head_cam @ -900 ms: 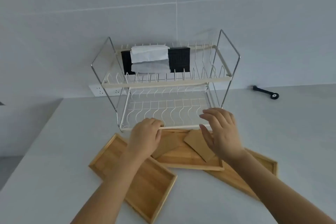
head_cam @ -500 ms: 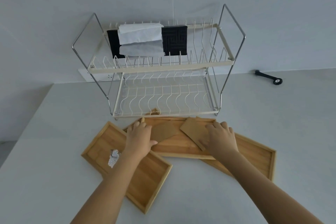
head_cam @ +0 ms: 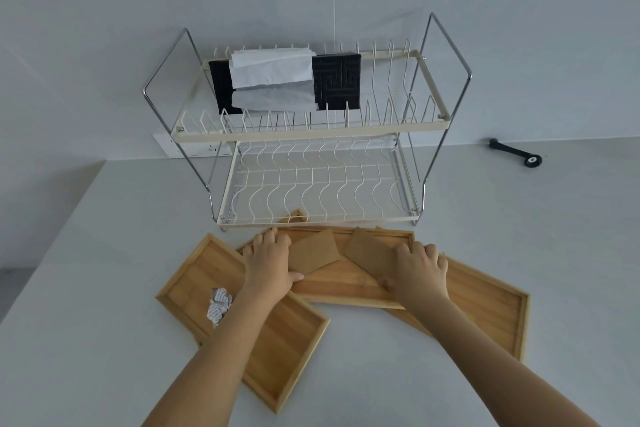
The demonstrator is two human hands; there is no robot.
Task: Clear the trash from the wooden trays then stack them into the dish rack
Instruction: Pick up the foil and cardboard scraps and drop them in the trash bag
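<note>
Three wooden trays lie fanned out on the white counter in front of a two-tier wire dish rack [head_cam: 311, 130]. The middle tray [head_cam: 341, 284] lies on top of the left tray [head_cam: 277, 333] and the right tray [head_cam: 485, 308]. Two brown cardboard pieces lie in the middle tray, one on the left [head_cam: 317, 253] and one on the right [head_cam: 370, 251]. My left hand [head_cam: 268, 263] grips the middle tray's left end. My right hand [head_cam: 417, 270] grips its right end, fingers over the right cardboard piece. A crumpled paper wrapper [head_cam: 218, 305] lies in the left tray.
On the rack's upper tier stand black square mats [head_cam: 337, 81] with a white paper sheet [head_cam: 272, 74] draped over them. The lower tier [head_cam: 318, 184] holds nothing. A black tool [head_cam: 516, 152] lies at the back right. A wall socket strip [head_cam: 194, 147] sits behind the rack.
Both hands came down from the rack's front edge onto the middle tray and closed on its two ends. The view tilted down, showing the wrapper in the left tray.
</note>
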